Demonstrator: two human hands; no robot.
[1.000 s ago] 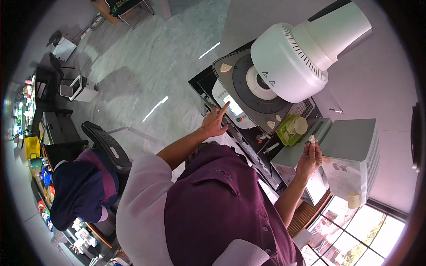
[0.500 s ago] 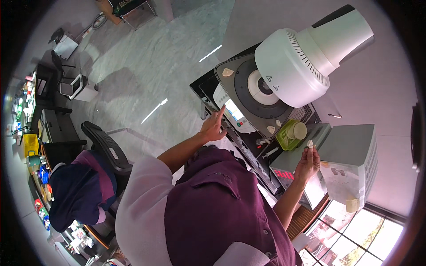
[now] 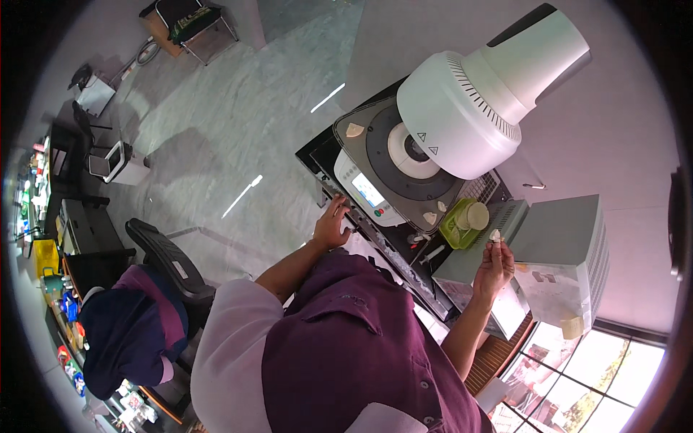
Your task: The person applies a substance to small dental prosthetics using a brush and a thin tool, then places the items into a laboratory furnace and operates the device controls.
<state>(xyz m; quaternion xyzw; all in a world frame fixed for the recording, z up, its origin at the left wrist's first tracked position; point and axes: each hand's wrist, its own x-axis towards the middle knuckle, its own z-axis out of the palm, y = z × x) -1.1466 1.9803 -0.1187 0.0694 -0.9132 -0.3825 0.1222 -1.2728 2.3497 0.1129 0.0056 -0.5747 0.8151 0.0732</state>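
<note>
My right hand is raised over the grey boxes, its thumb and fingertips pinching a small whitish piece; its exact kind is too small to tell. At the front edge of the bench is my left hand, fingers stretched out and holding nothing. Just beyond it sits the lit screen of a white furnace-like machine. This machine's rounded head stands off its round dark base plate. Pale chips lie on its platform, one at the far left corner and two near the right corner.
A green tray with a cream round pot stands right of the machine. Two grey box units are beside it. A chair and a cluttered workbench with a person in dark clothing are at left.
My left hand has drawn back from the screen, where its fingertip was, to the bench's front edge. The right hand still pinches the piece. The whole view has shifted slightly.
</note>
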